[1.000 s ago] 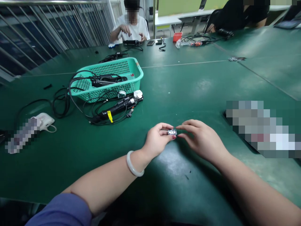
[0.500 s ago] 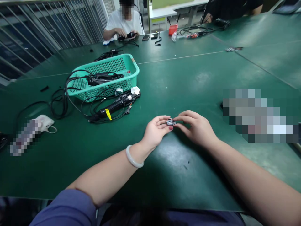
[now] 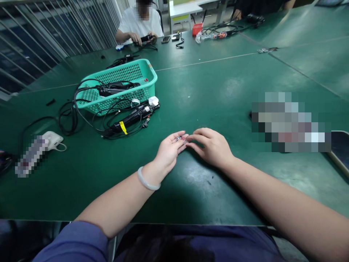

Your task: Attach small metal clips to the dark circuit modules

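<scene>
Just above the table, a small silvery and dark piece (image 3: 179,138) rests in the fingers of my left hand (image 3: 169,150), which is turned palm up. Its kind is too small to tell. My right hand (image 3: 211,145) comes from the right, its thumb and fingers pinched at the right end of the piece. My fingertips partly cover it. On my left wrist is a pale bangle (image 3: 148,180). Beyond my left hand lies a black handled device (image 3: 131,122) with a cable and a yellow tag.
A turquoise basket (image 3: 152,78) holds another black device and cables. Coiled black cable (image 3: 68,122) lies left of it. A white charger-like item (image 3: 53,140) is at left. Blurred-out items (image 3: 289,125) lie at right. Across the green table (image 3: 218,98), a person (image 3: 140,23) handles a black device.
Both hands have shifted slightly left in view with the small piece. The piece now sits deeper in my left fingers and is more covered. The whole view has also shifted a little.
</scene>
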A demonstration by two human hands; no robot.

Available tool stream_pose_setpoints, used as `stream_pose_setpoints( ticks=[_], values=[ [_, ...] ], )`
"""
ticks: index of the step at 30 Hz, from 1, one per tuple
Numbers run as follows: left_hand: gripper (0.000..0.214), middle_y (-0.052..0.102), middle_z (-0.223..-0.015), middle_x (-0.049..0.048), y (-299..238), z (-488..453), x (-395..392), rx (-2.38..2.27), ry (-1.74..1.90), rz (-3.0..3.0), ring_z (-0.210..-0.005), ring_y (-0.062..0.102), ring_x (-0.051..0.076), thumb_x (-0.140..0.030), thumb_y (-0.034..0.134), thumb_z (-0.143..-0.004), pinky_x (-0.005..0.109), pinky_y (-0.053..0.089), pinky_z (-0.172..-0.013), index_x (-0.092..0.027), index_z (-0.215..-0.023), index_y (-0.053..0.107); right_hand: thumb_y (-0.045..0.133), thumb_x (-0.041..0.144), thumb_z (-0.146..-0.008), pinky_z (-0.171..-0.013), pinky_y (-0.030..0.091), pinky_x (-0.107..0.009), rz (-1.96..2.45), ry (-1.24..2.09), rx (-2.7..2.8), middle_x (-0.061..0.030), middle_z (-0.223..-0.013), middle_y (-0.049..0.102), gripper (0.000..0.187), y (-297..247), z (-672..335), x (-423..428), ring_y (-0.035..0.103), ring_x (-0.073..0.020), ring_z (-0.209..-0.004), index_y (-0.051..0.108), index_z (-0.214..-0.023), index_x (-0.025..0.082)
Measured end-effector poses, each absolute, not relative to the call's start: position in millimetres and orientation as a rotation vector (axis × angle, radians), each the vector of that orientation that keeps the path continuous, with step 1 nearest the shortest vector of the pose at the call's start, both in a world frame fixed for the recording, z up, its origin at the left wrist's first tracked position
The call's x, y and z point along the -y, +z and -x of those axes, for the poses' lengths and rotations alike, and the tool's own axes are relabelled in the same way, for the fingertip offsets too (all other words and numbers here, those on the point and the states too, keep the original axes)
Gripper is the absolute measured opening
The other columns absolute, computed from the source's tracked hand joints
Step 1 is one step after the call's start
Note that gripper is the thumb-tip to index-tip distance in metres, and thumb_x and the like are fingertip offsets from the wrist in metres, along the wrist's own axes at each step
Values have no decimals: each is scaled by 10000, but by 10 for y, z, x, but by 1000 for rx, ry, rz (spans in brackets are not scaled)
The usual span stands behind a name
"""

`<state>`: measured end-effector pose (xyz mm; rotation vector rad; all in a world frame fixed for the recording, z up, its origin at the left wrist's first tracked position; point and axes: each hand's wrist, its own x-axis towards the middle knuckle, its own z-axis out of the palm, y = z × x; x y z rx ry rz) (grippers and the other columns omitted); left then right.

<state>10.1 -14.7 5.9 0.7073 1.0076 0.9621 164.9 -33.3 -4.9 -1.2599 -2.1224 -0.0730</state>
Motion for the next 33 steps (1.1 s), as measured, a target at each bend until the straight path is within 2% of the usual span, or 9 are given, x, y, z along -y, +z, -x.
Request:
stream_pose_setpoints(
  ticks=[6, 10, 11, 16, 22, 31, 33],
  values=[
    [163, 692, -1033, 95, 137, 632, 145, -1451, 913, -1369, -896, 679, 179, -205, 613, -758, 362, 522, -867, -161, -914, 600, 544, 312, -862, -747, 528, -322, 1304, 126, 2015, -69, -937, 664, 206, -83, -1772, 292, 631, -182, -839, 694, -952, 204],
    [260, 730, -933, 74, 201, 1174, 257, -1919, 678, -1842, -911, 683, 237, -338, 582, -792, 419, 513, -887, -207, -1000, 666, 540, 282, -860, -730, 530, -318, 1314, 191, 1971, -70, -931, 662, 197, -77, -1800, 257, 637, -175, -807, 698, -939, 195],
    [277, 729, -963, 75, 201, 1265, 289, -1977, 618, -1983, -925, 680, 249, -345, 567, -803, 428, 514, -884, -215, -1024, 671, 536, 277, -862, -733, 530, -321, 1319, 202, 1969, -69, -933, 662, 197, -74, -1799, 255, 637, -176, -808, 698, -940, 198],
    [321, 668, -1157, 80, 115, 1444, 404, -1876, 374, -2497, -1022, 651, 256, -327, 494, -845, 401, 515, -899, -196, -1078, 672, 508, 275, -873, -748, 527, -332, 1354, 232, 1970, -68, -955, 662, 219, -60, -1798, 260, 633, -180, -823, 696, -967, 214],
    [346, 662, -1172, 68, 85, 1463, 432, -1805, 257, -2613, -983, 656, 233, -273, 397, -871, 367, 523, -860, -217, -1068, 676, 497, 276, -876, -742, 521, -321, 1378, 270, 1933, -74, -967, 657, 236, -61, -1825, 259, 630, -172, -796, 690, -987, 198],
    [272, 699, -958, 105, 161, 1421, 424, -1809, 403, -2457, -979, 611, 281, -346, 450, -853, 401, 477, -845, -217, -982, 652, 478, 261, -884, -728, 511, -316, 1363, 321, 1943, -68, -966, 655, 233, -58, -1804, 269, 615, -158, -762, 670, -1001, 202],
    [260, 691, -964, 107, 187, 1427, 442, -1851, 452, -2363, -999, 597, 284, -337, 455, -843, 409, 462, -863, -212, -977, 641, 473, 263, -887, -729, 507, -310, 1370, 320, 1944, -66, -965, 654, 236, -59, -1806, 268, 613, -156, -762, 669, -1003, 199]
  ],
)
